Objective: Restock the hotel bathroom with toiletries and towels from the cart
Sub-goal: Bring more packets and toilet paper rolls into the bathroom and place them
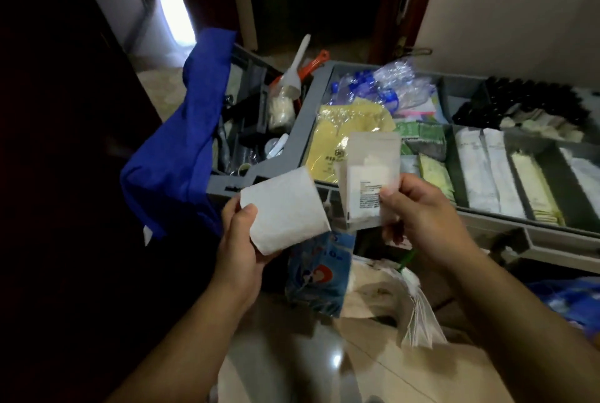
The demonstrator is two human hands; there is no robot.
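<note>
Dim corridor beside the grey housekeeping cart: just off its near edge, one toilet roll sits gripped in the left hand, while the right hand pinches one frosted toiletry packet. Collecting supplies appears under way; next likely comes carrying both to the bathroom without dropping the thin packet.

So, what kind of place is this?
Probably a hotel hallway, at a housekeeping cart: its grey divided tray holds packets, small dark bottles and wrapped water bottles; a wooden door stands behind.
</note>
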